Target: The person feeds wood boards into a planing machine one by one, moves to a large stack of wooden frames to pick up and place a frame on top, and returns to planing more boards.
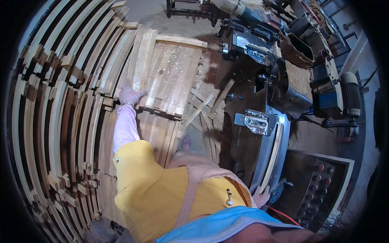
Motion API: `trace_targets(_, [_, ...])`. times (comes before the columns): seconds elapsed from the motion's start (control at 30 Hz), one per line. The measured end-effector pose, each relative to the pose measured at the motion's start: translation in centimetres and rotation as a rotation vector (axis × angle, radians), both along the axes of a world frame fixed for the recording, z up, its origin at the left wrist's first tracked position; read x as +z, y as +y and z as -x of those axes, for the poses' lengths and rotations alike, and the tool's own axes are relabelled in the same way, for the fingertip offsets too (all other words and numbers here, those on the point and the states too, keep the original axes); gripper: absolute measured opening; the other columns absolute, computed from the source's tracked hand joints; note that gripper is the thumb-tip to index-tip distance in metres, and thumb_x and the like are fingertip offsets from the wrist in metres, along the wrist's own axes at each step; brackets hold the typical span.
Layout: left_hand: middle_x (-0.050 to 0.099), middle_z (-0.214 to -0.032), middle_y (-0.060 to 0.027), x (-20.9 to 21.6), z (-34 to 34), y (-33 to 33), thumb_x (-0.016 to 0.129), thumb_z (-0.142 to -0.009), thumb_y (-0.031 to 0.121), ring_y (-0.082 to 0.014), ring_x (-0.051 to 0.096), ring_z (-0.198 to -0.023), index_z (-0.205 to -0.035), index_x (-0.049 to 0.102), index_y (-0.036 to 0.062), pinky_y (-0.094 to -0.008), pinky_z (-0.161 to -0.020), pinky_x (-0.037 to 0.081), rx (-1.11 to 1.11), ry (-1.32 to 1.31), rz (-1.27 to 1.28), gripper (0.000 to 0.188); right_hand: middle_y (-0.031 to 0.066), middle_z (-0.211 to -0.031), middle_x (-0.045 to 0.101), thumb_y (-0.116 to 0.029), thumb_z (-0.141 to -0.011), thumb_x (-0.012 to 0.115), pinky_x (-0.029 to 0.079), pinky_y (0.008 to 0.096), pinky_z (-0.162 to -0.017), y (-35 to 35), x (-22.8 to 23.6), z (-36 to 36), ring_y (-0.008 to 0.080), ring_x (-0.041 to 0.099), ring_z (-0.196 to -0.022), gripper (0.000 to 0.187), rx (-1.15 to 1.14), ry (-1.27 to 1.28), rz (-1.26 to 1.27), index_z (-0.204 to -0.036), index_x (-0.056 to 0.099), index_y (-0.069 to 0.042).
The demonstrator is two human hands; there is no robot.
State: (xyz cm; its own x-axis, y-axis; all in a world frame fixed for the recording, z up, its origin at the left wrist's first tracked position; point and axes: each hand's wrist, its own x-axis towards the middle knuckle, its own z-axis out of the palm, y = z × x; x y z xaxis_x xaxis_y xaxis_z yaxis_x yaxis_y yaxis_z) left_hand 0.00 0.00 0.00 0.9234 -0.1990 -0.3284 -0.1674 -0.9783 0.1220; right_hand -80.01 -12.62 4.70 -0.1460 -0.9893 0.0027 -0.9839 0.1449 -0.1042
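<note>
My left hand reaches out to the left. It lies over the ends of pale wooden strips on a stack, its thumb and fingers apart; whether it has a grip on any of them is not plain. Low on the right, my right hand is closed on the near end of a long, narrow wooden strip. That strip lies lengthwise on the metal bed of a woodworking machine, its far end near a bright light.
Curved rows of stacked wooden strips fill the left. Planks form a stack in the middle, beside loose offcuts. Machine heads and a metal guide block stand right, with a button panel nearer.
</note>
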Motion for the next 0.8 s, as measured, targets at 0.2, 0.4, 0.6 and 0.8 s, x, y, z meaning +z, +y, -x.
trace_targets(0.2, [0.054,-0.144,-0.0317,0.8,7.1,4.2,0.082,-0.069,0.04,-0.0434,0.059,-0.128,-0.149,0.044,0.0011,-0.047,-0.111,0.047,0.052,-0.162,0.179,0.097,0.0198,-0.09,0.064,-0.039,-0.098,0.064,0.047,0.0514,-0.076,-14.0,-3.0,-8.1,0.0396,0.061,-0.087,0.04,0.198,-0.002,0.345,-0.119,0.073,-0.006])
trace_targets(0.4, [0.072,-0.098,-0.0139,1.1,15.7,2.7,0.084,-0.081,0.015,-0.0224,0.069,-0.075,-0.132,0.058,-0.0027,-0.0344,-0.071,0.061,0.181,0.143,1.385,0.06,0.0229,-0.1,0.072,-0.029,-0.093,0.066,0.053,0.0483,-0.085,-22.1,-3.6,-14.6,0.0392,0.067,-0.095,0.036,0.409,-0.253,0.369,-0.117,0.075,-0.003])
trace_targets(0.6, [0.068,-0.086,-0.006,6.9,36.4,-8.0,0.063,-0.098,0.022,-0.0149,0.065,-0.081,-0.104,0.072,0.0003,-0.03,-0.074,0.053,-0.13,0.834,1.323,0.025,0.0167,-0.13,0.07,-0.026,-0.095,0.071,0.048,0.0352,-0.105,-10.8,1.0,-27.9,0.023,0.065,-0.119,0.054,0.758,-1.069,-0.521,-0.14,0.059,0.001])
trace_targets(0.8, [0.074,-0.109,-0.0133,7.0,42.5,-11.9,0.056,-0.094,0.012,-0.0211,0.072,-0.095,-0.13,0.06,-0.0017,-0.0364,-0.087,0.06,0.008,1.263,1.502,0.039,0.0118,-0.123,0.072,-0.022,-0.092,0.077,0.05,0.0355,-0.1,-8.6,2.8,-11.3,0.0218,0.066,-0.113,0.05,0.387,-1.02,-0.325,-0.136,0.064,-0.002])
